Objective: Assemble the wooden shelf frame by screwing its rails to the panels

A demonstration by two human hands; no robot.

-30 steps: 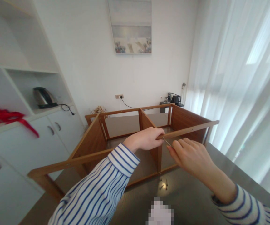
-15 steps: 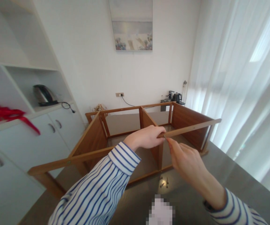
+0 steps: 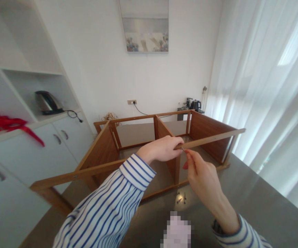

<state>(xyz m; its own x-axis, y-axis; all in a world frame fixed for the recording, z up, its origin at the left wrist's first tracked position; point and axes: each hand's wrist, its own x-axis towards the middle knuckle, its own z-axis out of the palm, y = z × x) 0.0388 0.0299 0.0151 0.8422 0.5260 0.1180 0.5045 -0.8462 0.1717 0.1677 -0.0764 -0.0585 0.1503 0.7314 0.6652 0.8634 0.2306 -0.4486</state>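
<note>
A brown wooden shelf frame (image 3: 211, 140) lies on its side on the grey table, its long rail running across in front of me. My left hand (image 3: 161, 148) is closed over this rail, where the middle board (image 3: 176, 168) meets it. Just right of it, my right hand (image 3: 203, 170) pinches a thin metal screw (image 3: 182, 149) between thumb and fingertips. The screw's tip is at the near face of the rail; whether it sits in a hole cannot be made out. Several dark screws (image 3: 182, 198) lie on the table below my hands.
The grey table (image 3: 265, 203) extends to the right toward white curtains (image 3: 265, 86). White cabinets (image 3: 30, 155) stand at the left, with an electric kettle (image 3: 47, 102) and red cloth (image 3: 4, 122). A pixelated pale patch (image 3: 177, 230) lies at the bottom.
My right hand has shifted slightly and rotated, its fingers drawn back a little from the rail, so more of the screw shows. My left hand keeps its hold on the rail.
</note>
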